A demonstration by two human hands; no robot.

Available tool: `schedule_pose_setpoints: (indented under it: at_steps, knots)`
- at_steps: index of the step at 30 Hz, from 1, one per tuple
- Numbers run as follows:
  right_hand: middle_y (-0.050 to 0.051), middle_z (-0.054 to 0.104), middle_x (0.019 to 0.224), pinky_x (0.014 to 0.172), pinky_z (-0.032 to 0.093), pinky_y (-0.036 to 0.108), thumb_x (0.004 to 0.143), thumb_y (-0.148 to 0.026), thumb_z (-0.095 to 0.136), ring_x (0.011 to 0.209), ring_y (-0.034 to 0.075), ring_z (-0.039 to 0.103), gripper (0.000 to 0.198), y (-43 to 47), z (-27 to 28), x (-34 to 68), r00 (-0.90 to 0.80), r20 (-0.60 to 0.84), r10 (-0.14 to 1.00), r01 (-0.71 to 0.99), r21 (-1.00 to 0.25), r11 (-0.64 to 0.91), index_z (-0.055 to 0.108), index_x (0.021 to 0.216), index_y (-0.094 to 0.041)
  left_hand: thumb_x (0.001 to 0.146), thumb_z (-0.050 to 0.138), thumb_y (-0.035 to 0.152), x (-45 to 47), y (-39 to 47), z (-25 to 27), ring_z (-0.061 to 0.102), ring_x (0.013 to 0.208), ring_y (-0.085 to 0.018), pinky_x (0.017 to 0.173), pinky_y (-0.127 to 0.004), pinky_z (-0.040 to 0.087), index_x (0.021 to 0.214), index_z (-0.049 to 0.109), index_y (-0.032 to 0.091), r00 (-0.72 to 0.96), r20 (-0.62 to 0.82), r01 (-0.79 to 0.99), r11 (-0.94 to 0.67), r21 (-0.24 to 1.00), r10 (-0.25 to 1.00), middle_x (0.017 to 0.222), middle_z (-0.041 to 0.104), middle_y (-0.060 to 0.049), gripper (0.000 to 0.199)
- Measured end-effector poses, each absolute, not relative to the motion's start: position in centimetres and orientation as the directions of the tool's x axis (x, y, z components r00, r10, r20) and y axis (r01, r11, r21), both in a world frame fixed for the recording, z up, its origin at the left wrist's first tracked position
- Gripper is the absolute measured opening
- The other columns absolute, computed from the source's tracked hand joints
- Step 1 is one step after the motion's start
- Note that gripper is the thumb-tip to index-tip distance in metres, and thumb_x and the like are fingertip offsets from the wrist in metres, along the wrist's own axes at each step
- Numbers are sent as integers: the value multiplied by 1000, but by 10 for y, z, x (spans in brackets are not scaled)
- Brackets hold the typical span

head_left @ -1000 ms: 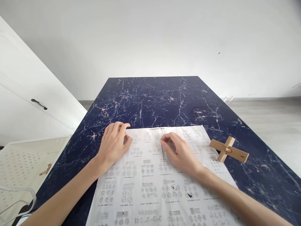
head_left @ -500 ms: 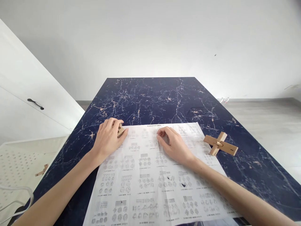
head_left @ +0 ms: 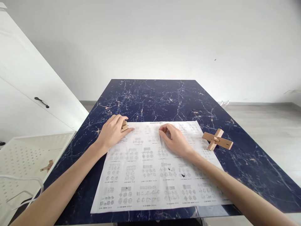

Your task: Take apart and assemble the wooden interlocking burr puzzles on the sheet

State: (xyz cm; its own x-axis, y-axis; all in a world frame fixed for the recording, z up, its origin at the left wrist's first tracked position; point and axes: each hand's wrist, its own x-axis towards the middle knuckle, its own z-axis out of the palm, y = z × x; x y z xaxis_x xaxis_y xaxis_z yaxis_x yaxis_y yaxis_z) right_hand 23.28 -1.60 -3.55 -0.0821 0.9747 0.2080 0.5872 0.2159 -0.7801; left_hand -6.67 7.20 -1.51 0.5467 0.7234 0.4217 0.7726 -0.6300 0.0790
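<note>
A large sheet of printed paper, covered in rows of small line drawings, lies on the dark table. At its upper left corner, my left hand is closed around a small notched wooden puzzle piece, partly hidden by the fingers. My right hand rests on the upper middle of the sheet with loosely curled fingers. A small gap shows between its thumb and forefinger, and no object is visible there. To its right, a cross-shaped wooden puzzle assembly sits by the sheet's right edge.
The blue marble-patterned table reaches toward a white wall. On the left stand a white cabinet with a black handle and a white perforated basket. Inside the basket are a wooden piece and a white cable.
The view has shifted, bringing the sheet's lower edge and the table's front edge into sight. Both hands stay at nearly the same places on the sheet; more of the left hand's wooden piece shows.
</note>
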Motion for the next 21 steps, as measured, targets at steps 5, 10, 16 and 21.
schedule_pose_setpoints:
  at_steps: [5, 10, 16, 21]
  knots:
    - [9, 73, 105, 81, 53, 39, 107, -35, 48, 93, 24, 65, 19, -11, -34, 232, -106, 228, 968, 605, -758, 245, 62, 102, -23, 104, 54, 69, -67, 71, -14, 70, 108, -34, 92, -49, 61, 123, 66, 21, 593, 383, 724, -677, 133, 709, 114, 75, -14, 53]
    - [11, 72, 113, 84, 56, 41, 109, -31, 50, 100, 26, 68, 15, -25, -26, 247, -194, 272, 943, 648, -686, 331, 62, 111, -23, 106, 51, 67, -70, 70, -11, 69, 117, -36, 103, -55, 55, 131, 62, 19, 624, 372, 716, -694, 80, 687, 125, 73, -16, 55]
    - [15, 73, 123, 97, 55, 53, 111, -28, 51, 117, 34, 69, 19, -69, -11, 310, -272, 506, 819, 849, -275, 451, 63, 125, -24, 110, 54, 54, -61, 53, -4, 61, 138, -35, 118, -57, 47, 140, 60, 19, 676, 406, 626, -770, 124, 615, 141, 68, -17, 47]
    - [21, 69, 130, 94, 55, 53, 111, -41, 51, 115, 39, 69, 29, -92, -3, 363, -131, 553, 822, 973, -87, 214, 64, 128, -22, 109, 56, 56, -44, 28, -1, 57, 147, -33, 126, -57, 43, 145, 61, 25, 783, 292, 480, -832, 279, 549, 151, 66, -12, 47]
